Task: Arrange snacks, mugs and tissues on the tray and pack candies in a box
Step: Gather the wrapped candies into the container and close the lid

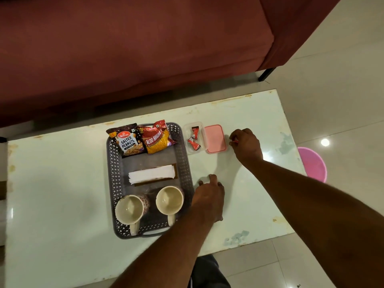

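A dark grey perforated plastic tray (113, 173) is set on a pale glossy table (62, 183). At its far end a dark packet of salted peanuts (127, 140) and a red and yellow packet of aloo bhujia (157, 137) are laid side by side, touching. A white stack of tissues on a brown holder (151, 174) is placed across the middle, and two cream ceramic mugs (169, 199) are stood upright at the near end. Just right of the tray, red-wrapped candies (193, 141) are held in a small clear plastic box (188, 129), with its pink lid (215, 138) laid beside it. The left hand (207, 199) is rested on the table by the tray, fingers spread and nothing held. A small red candy (235, 141) is pinched in the right hand (246, 145), right of the lid.
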